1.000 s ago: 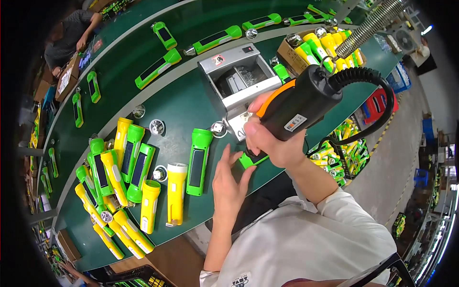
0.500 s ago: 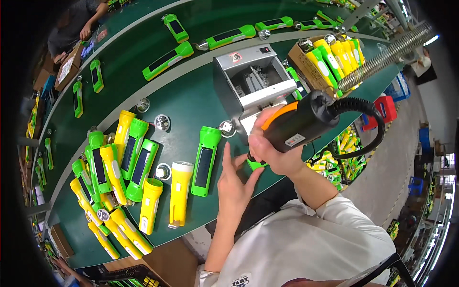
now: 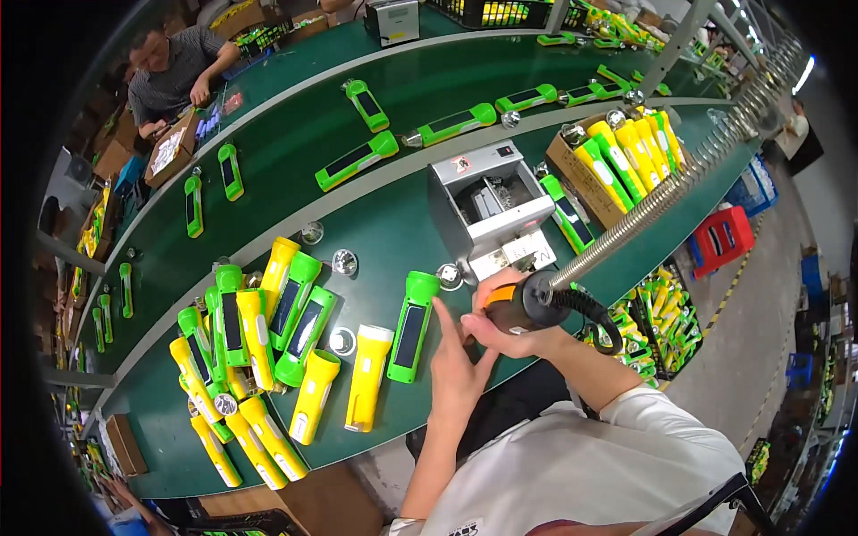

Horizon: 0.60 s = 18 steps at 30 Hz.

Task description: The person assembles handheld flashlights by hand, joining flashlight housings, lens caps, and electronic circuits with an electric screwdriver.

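Note:
My right hand (image 3: 527,344) is wrapped round a black and orange electric screwdriver (image 3: 518,308), whose tip is hidden below the hand. My left hand (image 3: 458,375) is just left of it, index finger stretched out and the other fingers curled towards the tool. Whatever those fingers hold is covered by my hands. A green flashlight body (image 3: 413,326) with a dark panel lies beside the left index finger. Further left stands a yellow flashlight body (image 3: 368,380). A grey metal box (image 3: 492,201) with an open top sits beyond my hands, a round silver reflector (image 3: 450,276) at its foot.
A pile of yellow and green flashlight bodies (image 3: 234,330) covers the table's left. A carton (image 3: 581,174) of flashlights stands back right. A steel coil spring (image 3: 670,183) slants down to the screwdriver. Flashlights line the belt (image 3: 286,156); a co-worker (image 3: 183,76) sits beyond it.
The screwdriver has swung more upright, its rear end moving down and left in the view. The green piece between my hands is now hidden. The whole view has shifted, showing more of the far side.

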Each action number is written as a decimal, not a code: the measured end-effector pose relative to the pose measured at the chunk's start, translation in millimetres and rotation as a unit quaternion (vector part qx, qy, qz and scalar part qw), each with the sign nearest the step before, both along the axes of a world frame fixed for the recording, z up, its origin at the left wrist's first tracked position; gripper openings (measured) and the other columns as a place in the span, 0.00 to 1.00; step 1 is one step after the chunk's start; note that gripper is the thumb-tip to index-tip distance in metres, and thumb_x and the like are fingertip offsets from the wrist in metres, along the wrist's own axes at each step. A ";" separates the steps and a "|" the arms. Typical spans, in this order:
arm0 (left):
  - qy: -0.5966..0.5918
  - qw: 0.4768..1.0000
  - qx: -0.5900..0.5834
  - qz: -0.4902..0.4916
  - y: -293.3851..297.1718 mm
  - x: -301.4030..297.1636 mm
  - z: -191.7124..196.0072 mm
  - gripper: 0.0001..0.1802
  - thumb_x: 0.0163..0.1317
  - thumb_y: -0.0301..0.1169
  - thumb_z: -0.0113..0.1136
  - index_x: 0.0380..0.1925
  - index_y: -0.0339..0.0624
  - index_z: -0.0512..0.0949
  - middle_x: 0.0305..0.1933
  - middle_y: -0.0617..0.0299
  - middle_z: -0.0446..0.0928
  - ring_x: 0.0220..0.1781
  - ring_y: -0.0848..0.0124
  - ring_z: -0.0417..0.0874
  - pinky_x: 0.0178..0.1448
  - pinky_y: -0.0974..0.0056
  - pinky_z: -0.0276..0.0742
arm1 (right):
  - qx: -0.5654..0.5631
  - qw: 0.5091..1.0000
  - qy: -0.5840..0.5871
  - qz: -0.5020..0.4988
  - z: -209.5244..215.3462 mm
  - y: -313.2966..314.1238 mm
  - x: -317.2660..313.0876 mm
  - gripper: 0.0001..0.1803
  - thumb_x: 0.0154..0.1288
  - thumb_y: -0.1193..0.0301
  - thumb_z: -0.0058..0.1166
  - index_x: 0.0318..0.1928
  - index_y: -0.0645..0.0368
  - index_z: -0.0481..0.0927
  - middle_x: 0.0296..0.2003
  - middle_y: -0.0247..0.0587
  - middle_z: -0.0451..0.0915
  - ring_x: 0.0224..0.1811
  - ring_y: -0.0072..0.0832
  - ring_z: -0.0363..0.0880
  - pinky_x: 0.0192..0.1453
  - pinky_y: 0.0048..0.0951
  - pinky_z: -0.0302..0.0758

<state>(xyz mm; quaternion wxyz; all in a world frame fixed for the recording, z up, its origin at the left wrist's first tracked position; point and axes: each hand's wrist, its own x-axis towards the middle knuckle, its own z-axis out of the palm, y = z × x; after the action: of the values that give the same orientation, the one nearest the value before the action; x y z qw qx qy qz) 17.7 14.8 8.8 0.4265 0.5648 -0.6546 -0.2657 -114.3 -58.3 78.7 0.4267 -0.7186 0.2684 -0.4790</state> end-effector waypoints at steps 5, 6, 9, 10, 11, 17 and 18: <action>0.022 1.000 -0.005 -0.016 -2.0 -0.9 -0.6 0.62 0.56 0.25 0.75 0.78 0.30 0.38 0.49 0.48 0.84 0.45 0.55 0.87 0.51 0.57 0.83 | -0.052 0.998 -0.001 -0.020 1.2 -2.4 -5.7 0.19 0.58 0.76 0.70 0.48 0.63 0.77 0.28 0.31 0.80 0.29 0.15 0.77 0.37 0.23 0.77; 0.021 1.000 -0.005 -0.019 -2.5 -1.7 0.6 0.62 0.56 0.25 0.75 0.78 0.30 0.38 0.49 0.48 0.84 0.45 0.55 0.87 0.51 0.57 0.83 | -0.038 0.997 -0.057 -0.018 -1.3 -1.3 -11.9 0.19 0.60 0.76 0.69 0.49 0.62 0.75 0.27 0.32 0.79 0.28 0.15 0.77 0.36 0.23 0.76; 0.014 1.000 0.023 0.001 -3.7 -4.7 2.0 0.58 0.56 0.28 0.77 0.78 0.30 0.45 0.50 0.50 0.85 0.43 0.56 0.86 0.49 0.58 0.82 | -0.020 0.973 -0.231 0.006 10.6 -6.2 -29.2 0.22 0.71 0.71 0.60 0.57 0.54 0.62 0.20 0.33 0.70 0.17 0.25 0.71 0.24 0.28 0.71; 0.016 1.000 0.005 0.000 -4.6 -4.4 -0.4 0.55 0.56 0.29 0.77 0.76 0.29 0.50 0.51 0.50 0.85 0.43 0.56 0.85 0.48 0.58 0.82 | -0.059 0.954 -0.293 -0.002 21.5 -14.9 -32.8 0.19 0.73 0.70 0.57 0.57 0.54 0.63 0.19 0.32 0.67 0.16 0.24 0.70 0.23 0.29 0.71; 0.017 1.000 -0.012 -0.001 -5.0 -4.9 -2.4 0.52 0.56 0.30 0.77 0.75 0.29 0.54 0.52 0.51 0.85 0.42 0.56 0.84 0.48 0.58 0.82 | -0.071 0.948 -0.304 -0.054 30.1 -18.1 -37.3 0.17 0.74 0.69 0.55 0.56 0.55 0.64 0.19 0.31 0.66 0.15 0.22 0.67 0.23 0.29 0.71; -0.027 0.999 -0.018 -0.022 -5.7 -4.7 -2.1 0.44 0.57 0.27 0.76 0.70 0.34 0.61 0.55 0.49 0.83 0.48 0.56 0.85 0.49 0.59 0.81 | -0.082 0.929 -0.343 -0.115 34.1 -40.6 -56.7 0.16 0.72 0.78 0.52 0.56 0.60 0.64 0.21 0.35 0.70 0.17 0.23 0.69 0.24 0.30 0.73; -0.039 0.999 -0.026 -0.028 -5.1 -4.3 -2.6 0.43 0.58 0.27 0.75 0.69 0.34 0.62 0.56 0.49 0.83 0.50 0.55 0.85 0.50 0.59 0.81 | -0.066 0.931 -0.339 -0.120 32.5 -40.6 -55.6 0.16 0.72 0.79 0.52 0.56 0.61 0.64 0.21 0.35 0.70 0.16 0.22 0.69 0.24 0.30 0.73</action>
<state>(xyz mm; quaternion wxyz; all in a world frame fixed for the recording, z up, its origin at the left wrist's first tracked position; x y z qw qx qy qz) 13.4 9.7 6.3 0.4076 0.5452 -0.6927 -0.2384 -169.8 -98.9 111.1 0.3832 -0.5027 0.1596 -0.7583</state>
